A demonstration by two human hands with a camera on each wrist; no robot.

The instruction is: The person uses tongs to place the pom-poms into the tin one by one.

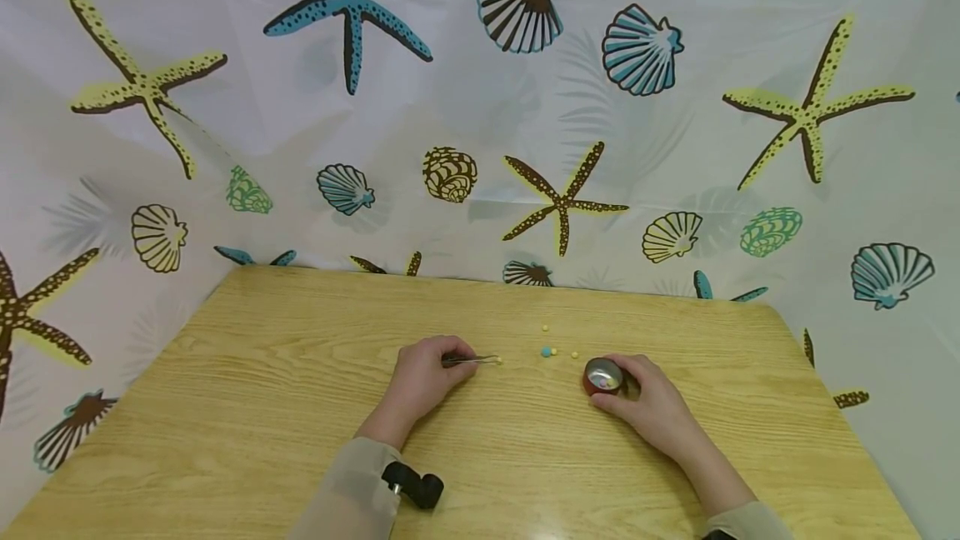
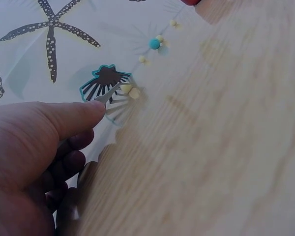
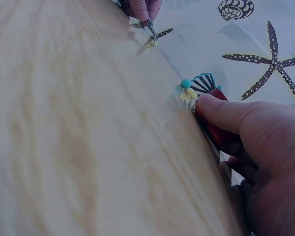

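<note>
My left hand (image 1: 427, 377) pinches metal tweezers (image 1: 471, 360) between thumb and fingers, with their tips pointing right. Right at those tips is a small yellow bead (image 1: 499, 361); the left wrist view shows it close over the table. My right hand (image 1: 656, 411) holds a small round red tin (image 3: 219, 123), thumb on the near side and fingers round the far side. Its silvery inside faces up toward the head camera, and a few small coloured beads (image 1: 604, 384) lie in it. The lower fingers of both hands are partly hidden.
Between the hands lie a larger blue bead (image 1: 546, 352) and a yellow bead (image 1: 554, 352) beside it. Another yellow bead (image 1: 574, 355) is nearer the tin, and one more (image 1: 545, 328) lies farther back. A patterned cloth (image 1: 450, 232) hangs behind the wooden table (image 1: 487, 457).
</note>
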